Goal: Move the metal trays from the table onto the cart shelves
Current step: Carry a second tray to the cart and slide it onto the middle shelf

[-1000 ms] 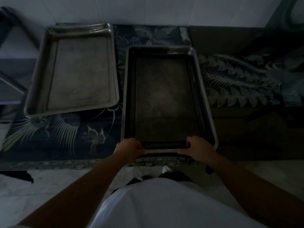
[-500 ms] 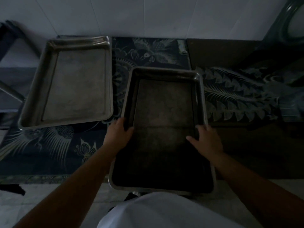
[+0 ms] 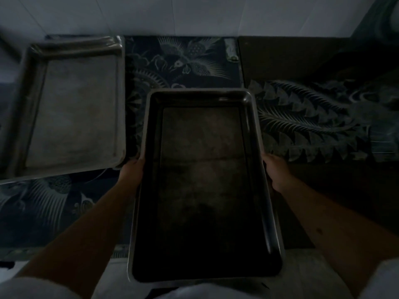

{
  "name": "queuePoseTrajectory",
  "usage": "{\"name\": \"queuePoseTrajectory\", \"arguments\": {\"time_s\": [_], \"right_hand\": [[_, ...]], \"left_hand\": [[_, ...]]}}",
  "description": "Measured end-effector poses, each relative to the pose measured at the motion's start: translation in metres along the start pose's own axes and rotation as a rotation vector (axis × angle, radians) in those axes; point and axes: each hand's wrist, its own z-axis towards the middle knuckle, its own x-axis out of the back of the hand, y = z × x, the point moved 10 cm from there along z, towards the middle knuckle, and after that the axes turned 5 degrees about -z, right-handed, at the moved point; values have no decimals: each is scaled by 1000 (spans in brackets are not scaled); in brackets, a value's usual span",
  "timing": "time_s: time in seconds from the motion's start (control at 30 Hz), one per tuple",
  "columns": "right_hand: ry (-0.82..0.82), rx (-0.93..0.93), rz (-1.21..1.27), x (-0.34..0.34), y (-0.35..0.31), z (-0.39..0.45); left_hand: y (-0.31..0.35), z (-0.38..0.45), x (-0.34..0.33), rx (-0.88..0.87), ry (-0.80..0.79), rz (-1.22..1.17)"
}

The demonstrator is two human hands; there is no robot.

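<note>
Your left hand (image 3: 132, 172) and right hand (image 3: 275, 170) clasp the long sides of the dark metal tray (image 3: 203, 186), one on each rim, fingers tucked beneath. The tray juts past the near edge of the worktop (image 3: 302, 130) toward your body, its far end over the patterned cloth (image 3: 183, 63). A second, paler tray (image 3: 71, 108) lies at the worktop's far left corner.

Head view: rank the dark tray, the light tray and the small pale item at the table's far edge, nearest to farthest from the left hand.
1. Dark tray: gripped on its left rim by the left hand.
2. Light tray: just left of that hand, on the table.
3. Small pale item: far edge, to the right.
</note>
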Motion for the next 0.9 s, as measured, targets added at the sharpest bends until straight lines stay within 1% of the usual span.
{"name": "queuePoseTrajectory", "arguments": {"time_s": [0.03,0.13,0.27,0.33,0.5,0.6,0.67,0.77,0.83,0.9], "right_hand": [[13,13,5,4,-4,-1],[34,83,22,14,-32,-8],[-4,174,98,16,-73,-33],[-17,211,103,18,-84,-45],[17,325,97,17,-108,-74],[9,384,80,4,-125,-87],[-34,384,41,-16,-133,-90],[-112,397,-66,-67,-148,-93],[-189,430,-177,-121,-160,-105],[-305,465,-272,-188,-168,-127]], "left_hand": [[4,-4,2,-23,4,-50],[32,-16,11,-107,2,-93],[56,-33,36,-103,3,-192],[56,-44,48,-125,12,-248],[48,-71,71,-170,116,-325],[38,-82,84,-136,150,-366],[20,-96,96,-72,186,-450],[-17,-127,131,-51,317,-466],[-61,-158,155,35,398,-564],[-112,-199,181,128,516,-671]]}}
